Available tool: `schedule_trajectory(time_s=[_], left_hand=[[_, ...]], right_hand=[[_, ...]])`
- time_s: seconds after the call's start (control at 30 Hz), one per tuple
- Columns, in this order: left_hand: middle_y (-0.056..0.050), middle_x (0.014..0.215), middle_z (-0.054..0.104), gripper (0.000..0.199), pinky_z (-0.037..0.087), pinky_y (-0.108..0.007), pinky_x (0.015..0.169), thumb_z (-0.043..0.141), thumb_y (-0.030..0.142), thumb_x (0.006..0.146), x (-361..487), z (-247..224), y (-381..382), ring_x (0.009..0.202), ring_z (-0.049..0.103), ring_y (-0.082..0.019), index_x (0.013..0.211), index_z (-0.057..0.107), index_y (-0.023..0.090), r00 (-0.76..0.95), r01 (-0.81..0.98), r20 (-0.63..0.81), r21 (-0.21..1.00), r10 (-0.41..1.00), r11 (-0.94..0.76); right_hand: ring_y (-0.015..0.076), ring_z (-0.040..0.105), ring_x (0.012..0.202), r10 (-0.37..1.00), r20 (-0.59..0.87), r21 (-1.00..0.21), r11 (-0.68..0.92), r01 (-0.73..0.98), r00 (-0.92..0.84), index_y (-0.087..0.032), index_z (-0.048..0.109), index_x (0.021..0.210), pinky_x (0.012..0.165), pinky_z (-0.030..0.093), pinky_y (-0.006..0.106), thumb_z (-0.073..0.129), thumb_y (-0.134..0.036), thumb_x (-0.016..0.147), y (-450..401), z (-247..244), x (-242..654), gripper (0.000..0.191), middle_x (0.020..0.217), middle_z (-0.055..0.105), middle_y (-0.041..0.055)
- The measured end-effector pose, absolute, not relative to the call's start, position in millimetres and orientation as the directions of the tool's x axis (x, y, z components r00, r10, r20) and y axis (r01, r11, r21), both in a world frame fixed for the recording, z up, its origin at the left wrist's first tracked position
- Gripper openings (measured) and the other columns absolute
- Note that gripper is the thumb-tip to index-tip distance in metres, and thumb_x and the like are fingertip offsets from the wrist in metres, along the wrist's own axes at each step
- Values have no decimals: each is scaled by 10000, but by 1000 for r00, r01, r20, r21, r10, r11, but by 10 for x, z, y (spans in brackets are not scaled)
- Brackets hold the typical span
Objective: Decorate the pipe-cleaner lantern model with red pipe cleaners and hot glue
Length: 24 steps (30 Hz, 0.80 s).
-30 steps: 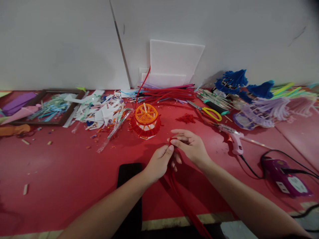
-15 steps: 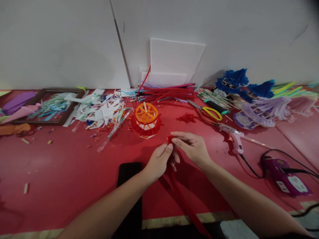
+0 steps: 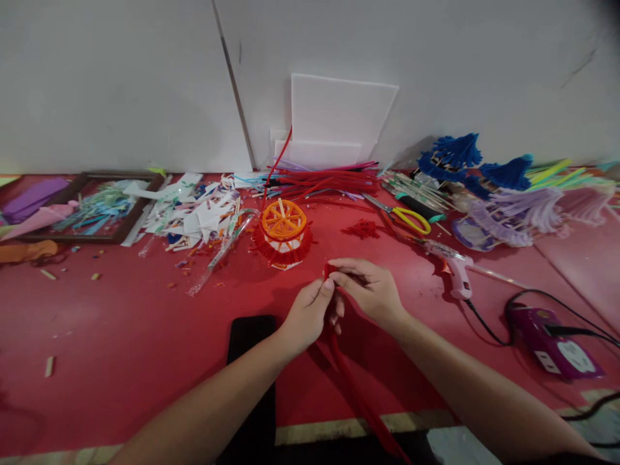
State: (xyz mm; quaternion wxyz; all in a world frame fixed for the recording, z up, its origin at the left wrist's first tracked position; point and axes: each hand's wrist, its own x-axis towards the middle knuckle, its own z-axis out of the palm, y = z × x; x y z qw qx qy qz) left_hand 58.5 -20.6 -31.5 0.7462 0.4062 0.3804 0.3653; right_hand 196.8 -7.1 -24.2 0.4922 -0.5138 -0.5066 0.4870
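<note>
- Head view: we see our left hand [image 3: 305,314] clamped on a bundle of red strips [image 3: 347,371], with its thumb laid along the near side and pressed close to the upper end.
- Our right hand [image 3: 371,290] is pinched together on that same end, its thumb and forefinger meeting the red tip while the rest of the hand bends loosely behind; how firmly it grips we cannot tell.
- A few fingertips show below the pinch, and we cannot make out which hand they belong to.
- Our left forearm [image 3: 208,397] slants up from the lower left and our right forearm [image 3: 475,381] from the lower right, so that both hands meet just right of the middle, over the red table [image 3: 145,349].
- The red strips look soft and slender; their short tip pokes out above our thumbs, and the long ends trail down between our forearms, past the table's near edge.
- Just beyond our hands stands an orange and red model [image 3: 284,223], with a spoked round top and a fringed red skirt, apart from our fingers.
- A black slab [image 3: 250,329] lies near our left wrist, partly under the forearm, and we see red clippings [image 3: 361,228] just beyond our right hand.
</note>
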Motion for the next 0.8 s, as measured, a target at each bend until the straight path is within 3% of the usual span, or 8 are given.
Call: schedule_trajectory(time_s=[0.17,0.33,0.4,0.5,0.6,0.8], left_hand=[[95,496,407,442,438,-195,381,578,605,773,582,-314,-203,382,334,-44,721,472,179,490,-300,-291,829,822,472],[116,467,302,415,396,-176,354,609,568,771,551,-246,-194,384,233,-39,776,522,162,640,-327,-298,729,708,602],[122,455,254,399,370,-174,345,614,548,773,522,-208,-189,376,199,-38,765,540,156,722,-310,-289,678,629,667],[120,449,219,371,320,-171,340,629,516,770,461,-160,-177,376,170,-40,726,544,158,819,-262,-270,608,506,749],[114,457,208,354,242,-157,345,638,498,768,406,-143,-160,386,155,-44,708,526,167,852,-239,-265,569,451,787],[119,458,197,361,122,-157,360,604,521,794,420,-135,-148,388,104,-41,739,515,176,772,-304,-289,614,566,729]], right_hand=[[123,674,747,992,-89,-987,-99,-124,-84,-255,734,919,726,555,270,755,-360,679,-33,-276,1986,263,846,742,19],[85,576,469,953,-154,-949,-216,-228,-262,-244,757,846,484,505,244,779,-481,627,58,-288,2079,324,692,724,29],[84,565,456,934,-146,-945,-229,-233,-326,-248,762,822,475,496,244,813,-481,571,99,-262,2114,346,651,709,20],[97,605,533,919,-117,-952,-212,-221,-376,-241,763,742,520,503,235,852,-453,502,145,-218,2131,332,640,699,16],[90,603,543,926,-81,-969,-160,-190,-368,-232,756,685,529,492,222,841,-418,543,152,-185,2115,249,638,697,16],[89,605,573,957,18,-998,-2,-69,-291,-214,745,729,567,492,226,749,-308,697,100,-43,2068,99,683,697,7]])
